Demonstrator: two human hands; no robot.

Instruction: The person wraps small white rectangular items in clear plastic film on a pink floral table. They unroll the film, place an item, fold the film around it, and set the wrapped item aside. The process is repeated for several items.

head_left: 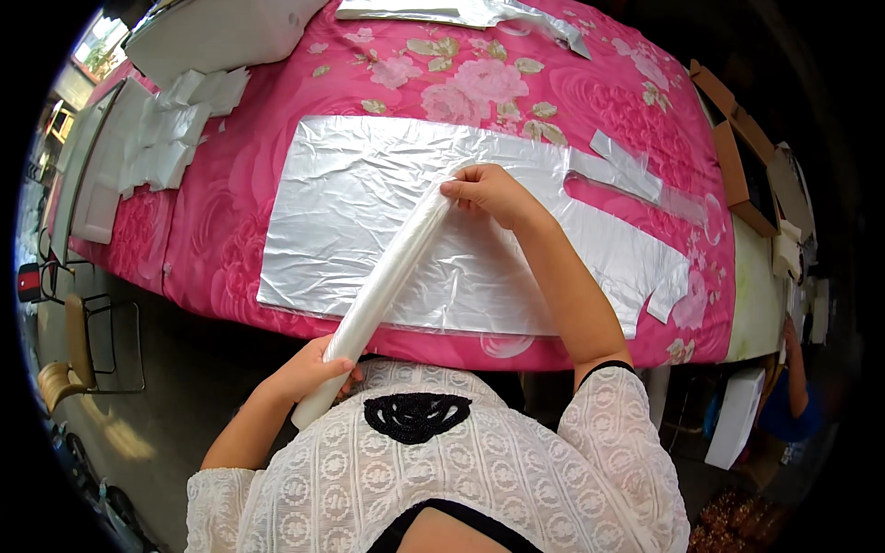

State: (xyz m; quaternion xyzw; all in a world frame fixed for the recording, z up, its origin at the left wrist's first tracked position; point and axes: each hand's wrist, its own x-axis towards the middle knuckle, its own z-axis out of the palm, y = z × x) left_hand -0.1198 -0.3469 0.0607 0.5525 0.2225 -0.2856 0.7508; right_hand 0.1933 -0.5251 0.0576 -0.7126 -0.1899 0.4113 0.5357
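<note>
A long roll of whitish, translucent plastic film (387, 267) slants across in front of me, its far end over the table and its near end by my body. My left hand (327, 369) is wrapped round the near part. At the far end, my right hand (484, 192) pinches the film between thumb and fingers. Beneath the roll lies a flat stack of silvery-white plastic bags (323, 203), with handle-like strips at its right side. The strips look like vest-bag handles, and one loose piece (627, 166) folds over them.
The table wears a pink floral cloth (479, 83). Folded white bags (171, 138) and a white foam box (217, 37) sit at the left, more plastic sheets (415, 11) at the far edge. Open cardboard boxes (742, 166) stand right; a chair (83, 341) stands left. Another person's arm (795, 364) shows at right.
</note>
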